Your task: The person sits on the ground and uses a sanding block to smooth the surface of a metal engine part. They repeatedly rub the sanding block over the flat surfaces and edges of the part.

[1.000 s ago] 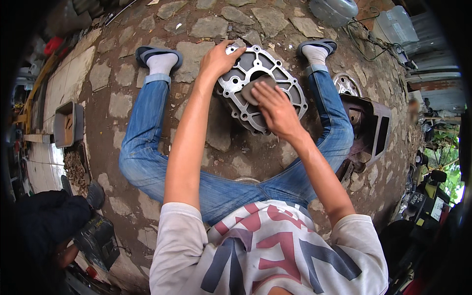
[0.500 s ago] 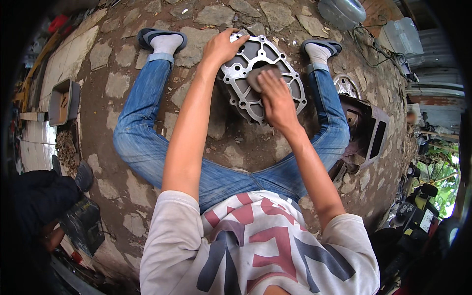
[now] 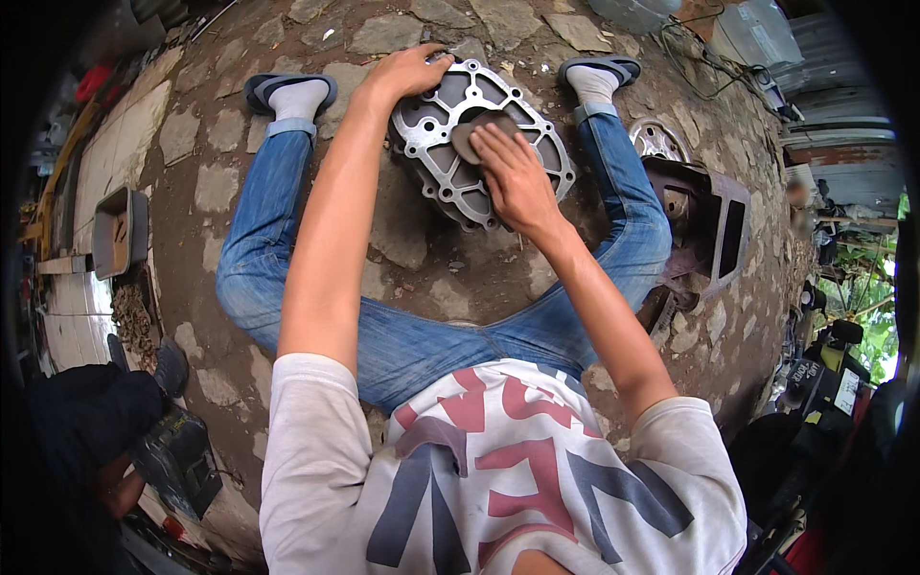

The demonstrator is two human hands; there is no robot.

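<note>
A grey cast-metal housing [image 3: 450, 177], ribbed and ringed with bolt holes, rests on the ground between my lower legs. My left hand [image 3: 407, 73] is curled over its far left edge; some of its fingertips are hidden behind the rim. My right hand [image 3: 519, 182] presses a rounded brown-grey pad [image 3: 466, 144], which looks like worn sandpaper, against the middle of the ribbed face. The fingers lie over the pad, slightly blurred, and cover part of the central opening.
Behind my right leg stand a rusty metal casing [image 3: 704, 225] and a round silver metal part [image 3: 657, 141]. A grey tray [image 3: 121, 232] lies far left. Clear plastic containers [image 3: 757, 43] stand at the far right. Another person's dark-clothed part [image 3: 91, 412] shows at the left edge.
The whole view has shifted a little, so the housing appears farther left. My left hand keeps its hold on the edge, and my right hand still presses the pad on the face.
</note>
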